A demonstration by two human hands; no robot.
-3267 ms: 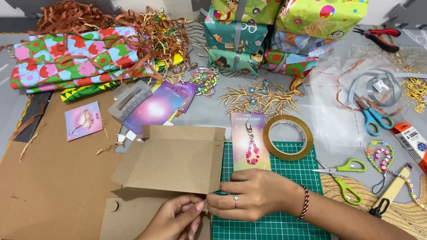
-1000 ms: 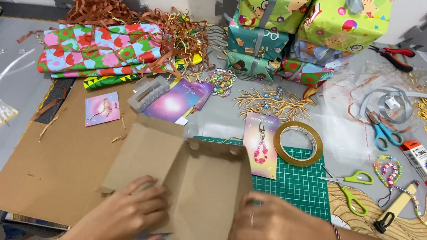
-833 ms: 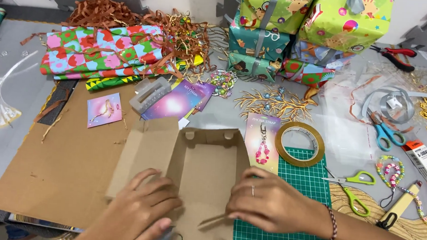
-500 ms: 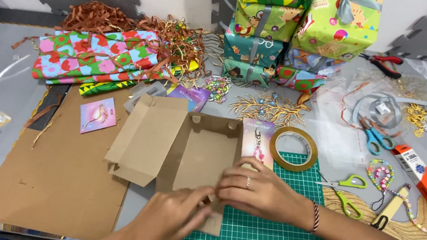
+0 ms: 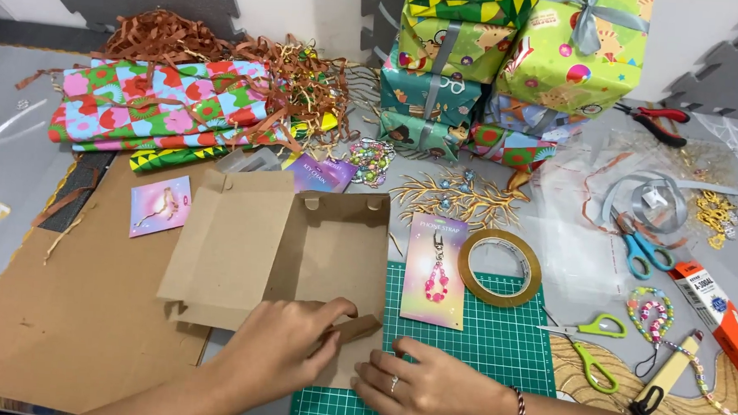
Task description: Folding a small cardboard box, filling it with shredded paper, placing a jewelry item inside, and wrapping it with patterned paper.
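In the head view, a flat brown cardboard box blank (image 5: 299,259) is lain near the front edge of the worktop, partly on a green cutting mat (image 5: 496,357); its far wall is already stood up, the large lid panel is spread flat to the left, and the near flap is only half raised, so most folding is judged to be left. The left hand (image 5: 281,350) is pressed on the near flap, fingers curled loosely over it; the right hand (image 5: 422,391) is laid flat beside it on the mat, nothing grasped. A beaded strap card (image 5: 435,272) and tape roll (image 5: 499,267) are set just beyond. The grey worktop (image 5: 19,130) is crowded: folded wrapping paper (image 5: 164,104) at the far left, wrapped gift boxes (image 5: 511,63) at the far edge, scissors (image 5: 640,247) to the right, against a white wall with grey foam tiles.
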